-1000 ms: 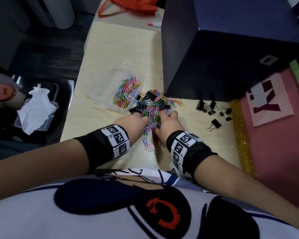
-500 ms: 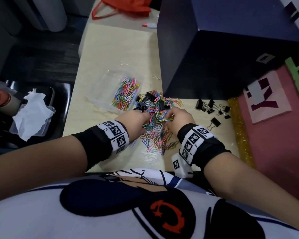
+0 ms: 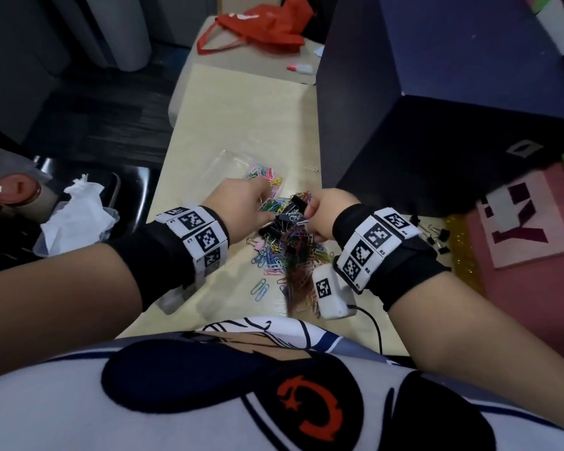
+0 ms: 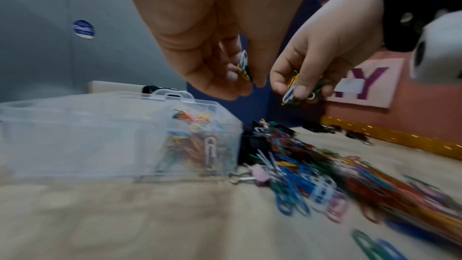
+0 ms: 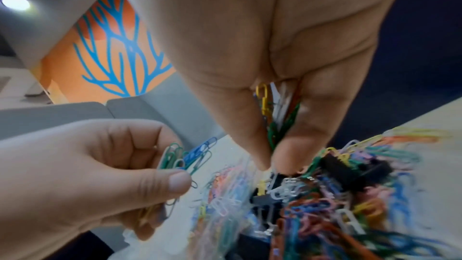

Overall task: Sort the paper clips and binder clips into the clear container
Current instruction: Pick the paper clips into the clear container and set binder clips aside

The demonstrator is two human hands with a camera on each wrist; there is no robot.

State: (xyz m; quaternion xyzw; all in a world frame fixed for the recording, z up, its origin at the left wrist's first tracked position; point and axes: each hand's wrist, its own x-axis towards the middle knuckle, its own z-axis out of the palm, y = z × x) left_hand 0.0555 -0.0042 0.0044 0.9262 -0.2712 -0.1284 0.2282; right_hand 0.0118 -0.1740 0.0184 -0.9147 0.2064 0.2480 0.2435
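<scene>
A heap of coloured paper clips (image 3: pixel 287 252) mixed with black binder clips (image 3: pixel 298 203) lies on the pale table (image 3: pixel 241 109). The clear container (image 3: pixel 230 164) stands just beyond and left of it, with paper clips piled in its right end (image 4: pixel 197 145). My left hand (image 3: pixel 267 211) is raised above the heap beside the container and pinches several paper clips (image 4: pixel 243 66). My right hand (image 3: pixel 310 216) hovers close beside it, and also pinches a bunch of paper clips (image 5: pixel 277 118). More black binder clips (image 3: pixel 433 236) lie apart at the right.
A large dark blue box (image 3: pixel 437 125) stands right behind the heap. A pink mat (image 3: pixel 528 222) and a gold strip border the table's right side. A red bag (image 3: pixel 258 27) and a marker (image 3: pixel 302 69) lie at the far end; a tub with tissue (image 3: pixel 75 216) is left.
Both hands have risen off the heap, each with paper clips pinched, and moved forward toward the container. The heap is now spread out below the wrists.
</scene>
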